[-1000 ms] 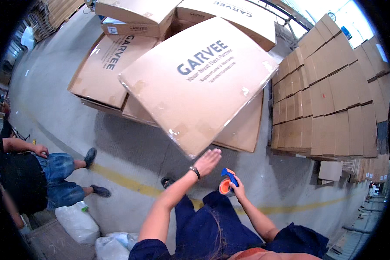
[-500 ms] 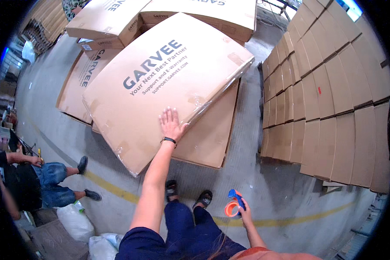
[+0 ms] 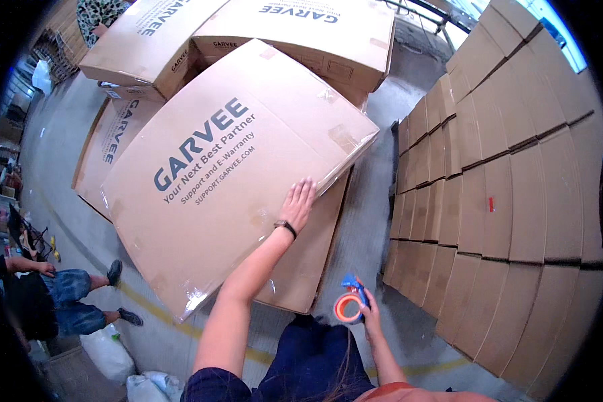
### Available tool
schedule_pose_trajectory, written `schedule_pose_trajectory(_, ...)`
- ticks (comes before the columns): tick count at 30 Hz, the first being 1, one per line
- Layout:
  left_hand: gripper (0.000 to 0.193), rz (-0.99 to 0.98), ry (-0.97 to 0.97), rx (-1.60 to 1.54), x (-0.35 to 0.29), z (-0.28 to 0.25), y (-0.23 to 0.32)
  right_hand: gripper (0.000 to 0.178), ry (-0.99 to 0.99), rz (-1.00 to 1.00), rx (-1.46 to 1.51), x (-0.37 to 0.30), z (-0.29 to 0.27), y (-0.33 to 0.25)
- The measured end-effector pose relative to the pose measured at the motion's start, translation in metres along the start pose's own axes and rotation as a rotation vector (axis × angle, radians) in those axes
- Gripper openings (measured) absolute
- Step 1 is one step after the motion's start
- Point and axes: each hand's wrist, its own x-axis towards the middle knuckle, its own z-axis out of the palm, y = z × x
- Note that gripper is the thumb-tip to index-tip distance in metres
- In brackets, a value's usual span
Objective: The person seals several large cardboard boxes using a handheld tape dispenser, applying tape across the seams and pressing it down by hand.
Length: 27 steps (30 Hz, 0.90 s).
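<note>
A large, flat cardboard box (image 3: pixel 248 161) with dark printing lies askew on top of another cardboard box (image 3: pixel 298 268). Clear tape shines along its right edge and near corner. My left hand (image 3: pixel 299 199) lies flat on the top face close to the right edge, fingers stretched out, a dark band on the wrist. Off to the right, away from the boxes, my right hand (image 3: pixel 370 309) grips a blue tape dispenser (image 3: pixel 355 289) carrying an orange-rimmed roll of tape (image 3: pixel 347 307).
More boxes (image 3: pixel 295 33) are stacked behind. A tall wall of folded cardboard (image 3: pixel 496 201) stands right. At left a person in denim shorts (image 3: pixel 74 291) sits near white bags (image 3: pixel 107 355); another person's patterned sleeve (image 3: pixel 94 20) shows at the back. A yellow line (image 3: pixel 151 307) crosses the floor.
I have moved nearer the boxes. My left hand has slid along the box's right edge, farther from me. The tape dispenser stays in my right hand. The seated person's arm has shifted.
</note>
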Motion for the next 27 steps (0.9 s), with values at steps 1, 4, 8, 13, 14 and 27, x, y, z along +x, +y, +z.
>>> schedule_pose_trajectory(1,0.077,-0.058,-0.007,-0.136,0.022,0.001,0.006,0.056,0.005,-0.018,-0.010,0.017,-0.001,-0.011)
schedule_pose_trajectory(4,0.084,-0.239,-0.051,-0.369,0.085,-0.010,0.023,0.060,-0.009,-0.037,0.154,0.061,-0.012,-0.042)
schedule_pose_trajectory(8,0.095,-0.498,-0.078,-0.513,0.166,-0.011,0.050,0.070,-0.028,-0.028,0.326,0.133,-0.028,-0.094)
schedule_pose_trajectory(13,0.088,-0.435,0.123,-0.625,0.273,-0.004,0.055,0.075,0.004,-0.087,0.320,0.221,-0.056,-0.161)
schedule_pose_trajectory(14,0.088,-0.437,0.103,-0.610,0.293,-0.001,0.045,0.075,-0.002,-0.087,0.286,0.234,-0.066,-0.165)
schedule_pose_trajectory(27,0.060,-0.007,-0.409,-0.306,0.382,0.002,-0.029,0.046,0.051,-0.021,0.779,0.328,-0.131,-0.164)
